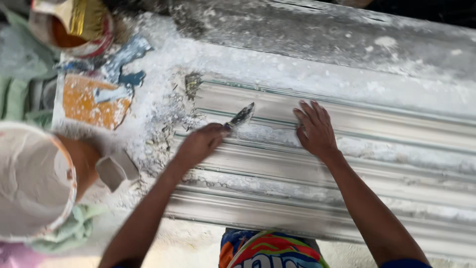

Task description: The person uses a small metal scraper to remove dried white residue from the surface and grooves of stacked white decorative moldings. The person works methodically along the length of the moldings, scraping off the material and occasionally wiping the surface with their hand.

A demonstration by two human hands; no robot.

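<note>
A long white plaster moulding (pixel 307 168) with several ridges and grooves lies across a dusty workbench. My left hand (pixel 201 144) grips the handle of a small putty knife (pixel 241 116), whose plaster-smeared blade rests on an upper groove near the moulding's left end. My right hand (pixel 315 130) lies flat on the moulding just right of the blade, fingers spread and pressing on the same groove. Wet plaster streaks run along the ridges under both hands.
A bucket of white plaster (pixel 29 181) stands at the left, with a grey scraper (pixel 115 169) beside it. An orange-and-blue stained board (pixel 94 99) and a foil-topped tub (pixel 74 25) sit at the far left. Green cloth (pixel 74 231) lies under the bucket.
</note>
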